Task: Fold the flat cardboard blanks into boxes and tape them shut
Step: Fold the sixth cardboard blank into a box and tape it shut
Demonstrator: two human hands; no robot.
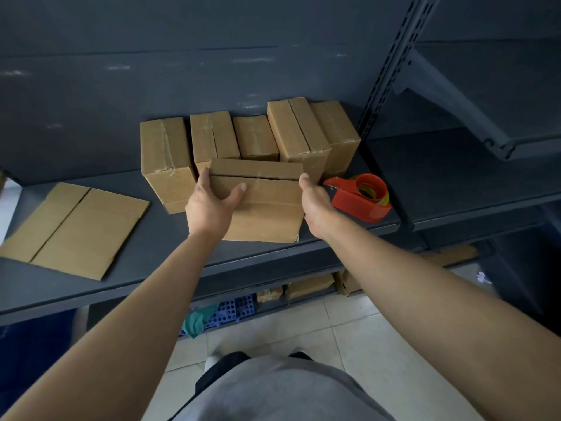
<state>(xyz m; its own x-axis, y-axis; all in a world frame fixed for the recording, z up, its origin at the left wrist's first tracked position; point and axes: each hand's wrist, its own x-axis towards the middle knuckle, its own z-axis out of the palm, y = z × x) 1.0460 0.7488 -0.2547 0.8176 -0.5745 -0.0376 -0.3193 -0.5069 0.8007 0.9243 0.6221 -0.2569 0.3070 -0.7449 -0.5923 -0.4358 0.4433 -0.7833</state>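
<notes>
I hold a folded box [267, 208] at the front of the grey shelf [164, 241]. My left hand [209, 205] grips its left end, thumb across the near face, and my right hand [315, 208] clasps its right end. A row of taped boxes [212, 138] stands behind it, a red tape dispenser [361, 197] sits just to the right, and a flat blank [73, 229] lies to the left.

We see matt brown cardboard, slightly rough, in the box [264, 208] and the blank [73, 229]. Clear glossy tape glints on the rear boxes [299, 132]. The shelf [170, 238] looks like painted metal, dark grey and matt, its back panel scuffed. The dispenser [361, 200] is glossy red plastic. The floor [349, 326] is pale smooth tile with a faint sheen; the shirt [288, 390] is grey cloth.
</notes>
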